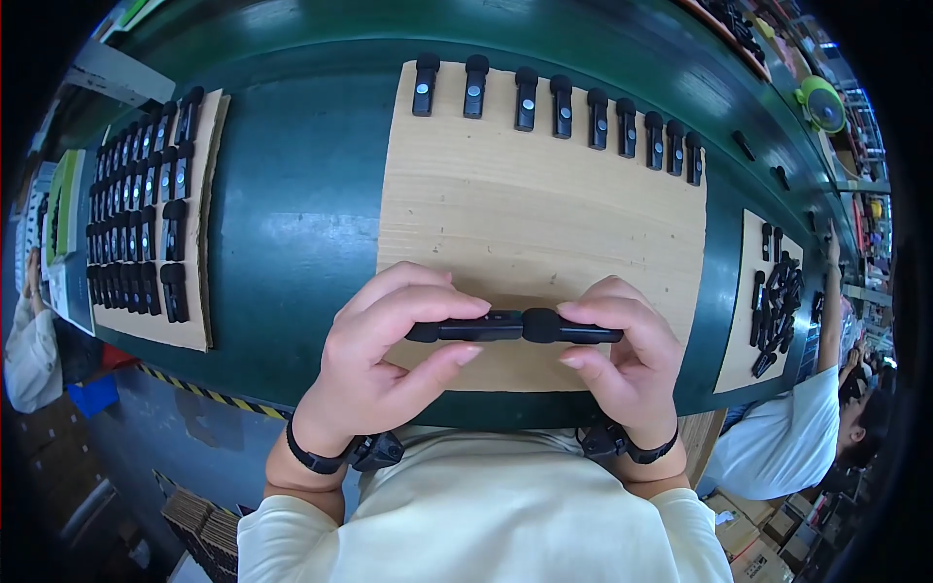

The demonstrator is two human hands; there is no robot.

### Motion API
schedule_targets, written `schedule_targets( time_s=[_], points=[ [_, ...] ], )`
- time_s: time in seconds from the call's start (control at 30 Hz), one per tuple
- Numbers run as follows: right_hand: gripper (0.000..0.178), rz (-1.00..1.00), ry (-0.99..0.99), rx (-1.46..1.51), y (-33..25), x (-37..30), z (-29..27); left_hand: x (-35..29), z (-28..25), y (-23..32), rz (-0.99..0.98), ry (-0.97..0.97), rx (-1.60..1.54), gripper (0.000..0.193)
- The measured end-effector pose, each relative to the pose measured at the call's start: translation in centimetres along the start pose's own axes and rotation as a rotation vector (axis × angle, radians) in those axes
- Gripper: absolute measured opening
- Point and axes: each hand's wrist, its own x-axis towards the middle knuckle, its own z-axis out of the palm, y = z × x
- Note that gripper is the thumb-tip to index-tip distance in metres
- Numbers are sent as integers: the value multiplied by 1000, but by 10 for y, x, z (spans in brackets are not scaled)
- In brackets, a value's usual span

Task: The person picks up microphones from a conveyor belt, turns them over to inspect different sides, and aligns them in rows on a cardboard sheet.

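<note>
Between thumb and fingers, my left hand pinches a small black wireless microphone, its rounded foam end toward my palm. My right hand grips a second such microphone, foam end pointing left. The two lie in one line, end to end, and appear to touch. Both are held level over the near part of a cardboard sheet. Along that sheet's far edge lies a row of several similar microphones, each with a dark foam head and a pale round spot.
At left, another cardboard sheet carries several rows of the same microphones. A smaller sheet at right bears a loose pile of black pieces. Co-workers sit at right and far left. A green fan stands at upper right.
</note>
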Motion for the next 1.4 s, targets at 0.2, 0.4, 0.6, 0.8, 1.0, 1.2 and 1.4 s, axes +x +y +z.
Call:
schedule_targets(
  time_s=[0.2, 0.4, 0.6, 0.8, 1.0, 1.2, 1.4],
  points=[
    [31, -2, 43, -4, 0, -3, 3, -3, 3, 8, -170, 89, -157, 32],
    [32, 8, 50, 62, 1, -5, 2, -3, 2, 2, -79, -4, -138, 32],
    [33, -6, 39, 76, 5, -3, -5, 0, 5, 3, -66, -7, -119, 31],
    [32, -31, 29, 21, 6, 0, -3, -1, 2, 0, -87, -5, -125, 30],
    [30, -83, 23, 3, 10, 0, -3, -2, 3, 2, -118, 1, -141, 30],
    [29, -87, 37, -3, 9, -2, -4, 1, 6, 5, -121, -2, -128, 29],
    [28, -84, 43, 3, 10, -4, -4, 2, 5, 4, -100, -24, -100, 29]
  ],
)
